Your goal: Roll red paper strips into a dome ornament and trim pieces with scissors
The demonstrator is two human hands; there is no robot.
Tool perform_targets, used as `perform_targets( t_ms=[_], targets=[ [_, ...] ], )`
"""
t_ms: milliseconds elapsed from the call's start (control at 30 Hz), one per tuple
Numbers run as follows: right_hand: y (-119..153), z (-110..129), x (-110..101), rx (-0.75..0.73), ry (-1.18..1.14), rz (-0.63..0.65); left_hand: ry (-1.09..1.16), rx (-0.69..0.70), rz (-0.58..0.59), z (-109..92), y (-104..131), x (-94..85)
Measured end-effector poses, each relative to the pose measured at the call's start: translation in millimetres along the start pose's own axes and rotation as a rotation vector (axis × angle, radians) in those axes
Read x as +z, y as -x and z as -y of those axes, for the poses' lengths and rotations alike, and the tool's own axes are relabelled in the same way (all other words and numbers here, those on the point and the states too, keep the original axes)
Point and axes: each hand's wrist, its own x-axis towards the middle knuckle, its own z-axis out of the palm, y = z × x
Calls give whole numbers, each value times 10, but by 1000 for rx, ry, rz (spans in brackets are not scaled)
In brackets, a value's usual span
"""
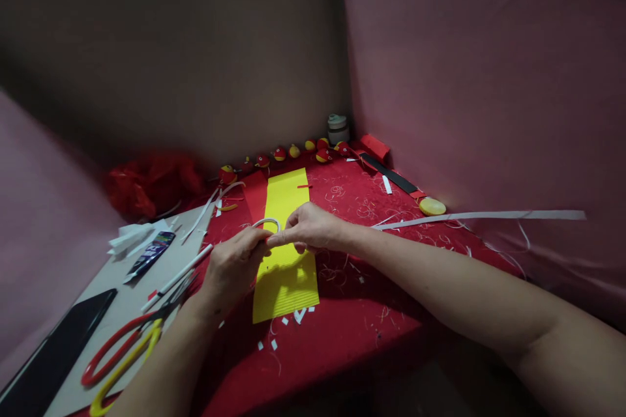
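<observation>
My left hand [232, 268] and my right hand [308, 227] meet over a yellow corrugated sheet [288, 280]. Both are closed, with fingertips pinched together on a white paper strip [268, 221] that bends into a small loop above the left fingers. The strip's held ends are hidden by my fingers. The sheet lies flat on a red cloth [352, 345], partly over a red sheet [254, 192]. A long white strip [484, 216] stretches to the right beyond my right forearm; whether it joins the looped strip I cannot tell.
Scissors [141, 332], a white pen [183, 273], a glue tube [151, 255] and a black phone [61, 345] lie at left on a grey board [88, 358]. Small red-yellow figures [278, 154] line the back beside a jar [337, 129]. A yellow disc [432, 206] sits right.
</observation>
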Motion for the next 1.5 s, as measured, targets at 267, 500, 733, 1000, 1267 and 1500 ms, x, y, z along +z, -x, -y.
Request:
perform_targets(
  t_ms=[267,500,733,1000,1267,1500],
  targets=[
    [7,-34,-67,-172,-317,199,550,-304,-105,-244,17,-31],
    [-25,-47,-67,-79,-202,176,344,-148,-73,-93,53,17],
    [-33,-48,-30,-74,-78,90,99,-9,-35,-36,23,-8],
    [-34,-40,-50,-95,-185,101,314,-151,-65,-130,22,22],
    [-6,-44,-76,-147,-321,234,478,-303,-96,-264,36,-51],
    [-1,-38,-60,-90,-337,222,559,-286,-92,-233,31,-26]
  ],
)
